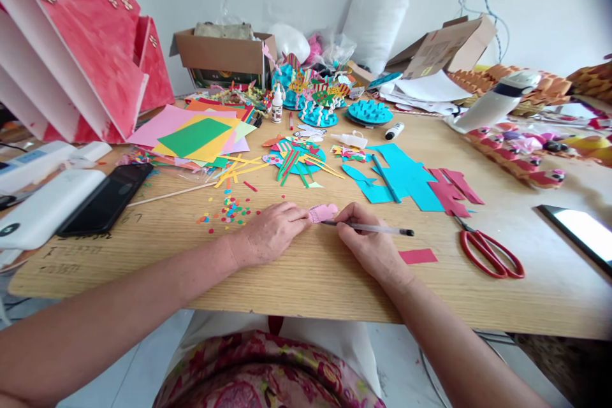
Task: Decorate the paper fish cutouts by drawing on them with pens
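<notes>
My left hand (270, 231) lies on the wooden table (296, 280) with its fingers pinched on a small pink paper piece (323, 212). Facing it, my right hand (366, 239) is closed round a thin pen (377, 228) that lies almost flat. The pen's tip points left at the pink piece and its dark end points right. Both hands meet near the table's front middle. A small red paper rectangle (417, 256) lies just right of my right hand.
Red-handled scissors (492, 254) lie to the right, turquoise (401, 178) and red paper cut-outs (452, 191) behind them. Confetti (229, 210), paper strips and coloured sheets (196, 137) sit left of centre. A black phone (108, 197), glue bottles, cardboard boxes and red boards ring the table.
</notes>
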The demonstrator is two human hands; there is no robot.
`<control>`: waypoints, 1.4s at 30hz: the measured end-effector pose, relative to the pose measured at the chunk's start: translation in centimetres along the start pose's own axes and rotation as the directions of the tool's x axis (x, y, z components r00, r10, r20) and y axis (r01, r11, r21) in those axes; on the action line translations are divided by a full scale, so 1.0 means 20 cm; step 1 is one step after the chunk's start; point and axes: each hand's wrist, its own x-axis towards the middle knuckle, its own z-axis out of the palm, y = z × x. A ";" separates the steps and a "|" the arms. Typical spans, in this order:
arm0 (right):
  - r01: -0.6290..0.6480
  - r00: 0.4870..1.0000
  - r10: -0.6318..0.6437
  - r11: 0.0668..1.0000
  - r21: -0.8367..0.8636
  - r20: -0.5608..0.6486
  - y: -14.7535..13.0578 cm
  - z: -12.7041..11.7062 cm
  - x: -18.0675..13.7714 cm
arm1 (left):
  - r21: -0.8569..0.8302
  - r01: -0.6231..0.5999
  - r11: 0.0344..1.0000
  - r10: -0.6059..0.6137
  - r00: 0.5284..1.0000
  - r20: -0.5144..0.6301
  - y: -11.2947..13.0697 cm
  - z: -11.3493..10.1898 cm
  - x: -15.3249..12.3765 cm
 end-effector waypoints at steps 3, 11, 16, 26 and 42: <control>-0.011 1.000 0.011 1.000 0.023 0.004 0.00 0.00 0.00 | -0.006 -0.003 1.000 0.003 1.000 -0.003 0.00 0.00 0.00; -0.010 0.999 0.013 0.997 0.071 -0.041 0.03 0.00 0.01 | -0.019 -0.015 1.000 0.015 1.000 -0.009 -0.01 0.01 -0.01; -0.015 1.000 0.016 0.999 0.050 -0.014 0.01 0.00 0.00 | -0.050 0.001 0.999 -0.001 1.000 0.011 0.00 0.00 -0.01; -0.025 1.000 0.025 0.999 0.036 0.002 0.01 0.01 0.00 | -0.036 -0.007 0.999 0.007 1.000 0.006 0.00 0.01 -0.01; -0.022 0.999 0.022 1.000 0.016 -0.042 0.02 0.01 0.01 | -0.014 0.006 1.000 -0.006 1.000 0.002 0.00 0.00 0.00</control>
